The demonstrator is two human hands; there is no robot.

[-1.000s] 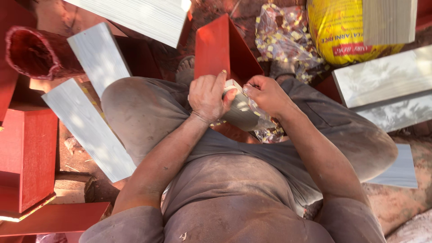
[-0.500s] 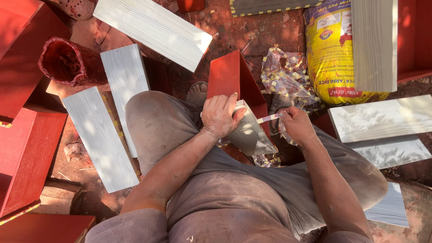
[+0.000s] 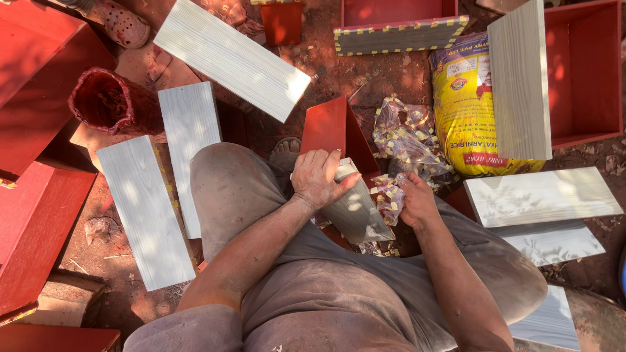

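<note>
Since half a second ago the right hand (image 3: 416, 201) has pulled away from the grey-white board (image 3: 355, 208), fingers now closed on crumpled peeled film (image 3: 389, 195). Left hand (image 3: 319, 177) curls over the board's top edge, board resting on the lap. Behind the board: a smooth red panel (image 3: 332, 129), a yellow sack (image 3: 464, 91), and a crinkly film heap (image 3: 411, 137).
</note>
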